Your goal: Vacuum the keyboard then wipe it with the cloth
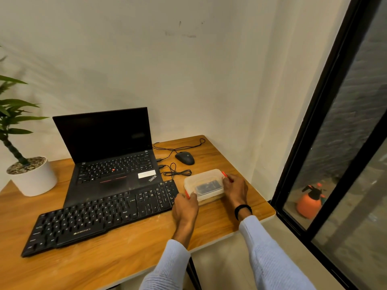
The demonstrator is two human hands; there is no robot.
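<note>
A black external keyboard (100,216) lies slanted across the wooden desk (129,252), in front of an open black laptop (109,155). To its right stands a clear plastic box (204,181) with a lid and red clips; something dark shows inside it. My left hand (185,206) grips the box's near-left end at a red clip. At the far-right end my right hand (234,189) holds the box by the other red clip. No vacuum or cloth is visible outside the box.
A black wired mouse (185,158) and its looped cables (176,172) lie behind the box. A potted plant in a white pot (32,176) stands at the desk's left. The desk's right edge meets a wall and a black-framed window (326,114).
</note>
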